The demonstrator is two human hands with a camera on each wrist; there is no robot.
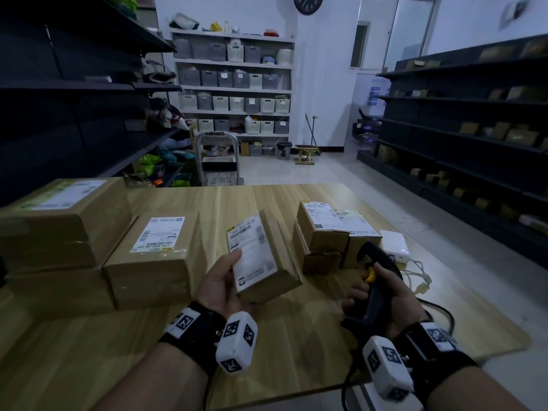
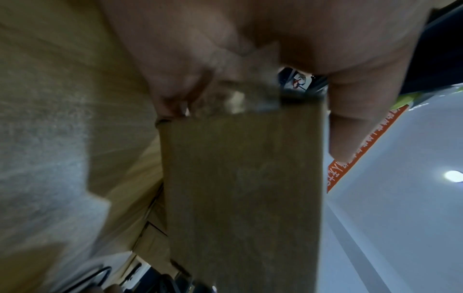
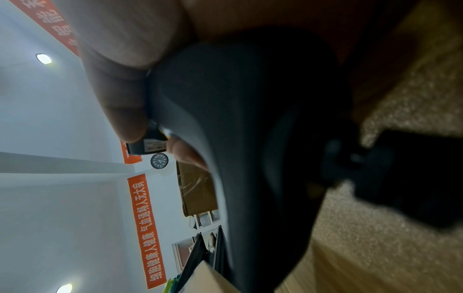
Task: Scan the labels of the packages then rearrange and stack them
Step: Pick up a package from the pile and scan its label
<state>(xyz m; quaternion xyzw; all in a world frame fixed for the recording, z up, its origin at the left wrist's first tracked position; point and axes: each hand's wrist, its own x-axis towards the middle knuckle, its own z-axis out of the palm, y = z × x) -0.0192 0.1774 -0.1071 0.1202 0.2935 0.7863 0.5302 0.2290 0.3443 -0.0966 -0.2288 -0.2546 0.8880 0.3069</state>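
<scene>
My left hand (image 1: 221, 281) holds a small cardboard package (image 1: 261, 256) above the wooden table (image 1: 184, 345), its white label facing up and tilted toward me. In the left wrist view the package (image 2: 240, 198) fills the middle, with my thumb (image 2: 350, 123) on its right side. My right hand (image 1: 385, 295) grips a dark barcode scanner (image 1: 372, 280) with a yellow trigger, its head pointing toward the package. The scanner handle (image 3: 250, 138) fills the right wrist view. Labelled boxes (image 1: 154, 256) stand stacked at the left, and several small boxes (image 1: 326, 232) sit right of centre.
A white device (image 1: 394, 243) with cables lies behind the scanner. A larger box (image 1: 65, 221) tops the left stack. Dark shelving (image 1: 474, 143) lines both sides. A cart (image 1: 218, 161) stands beyond the table's far edge. The scanner's cable (image 1: 441, 312) runs over the table's right side.
</scene>
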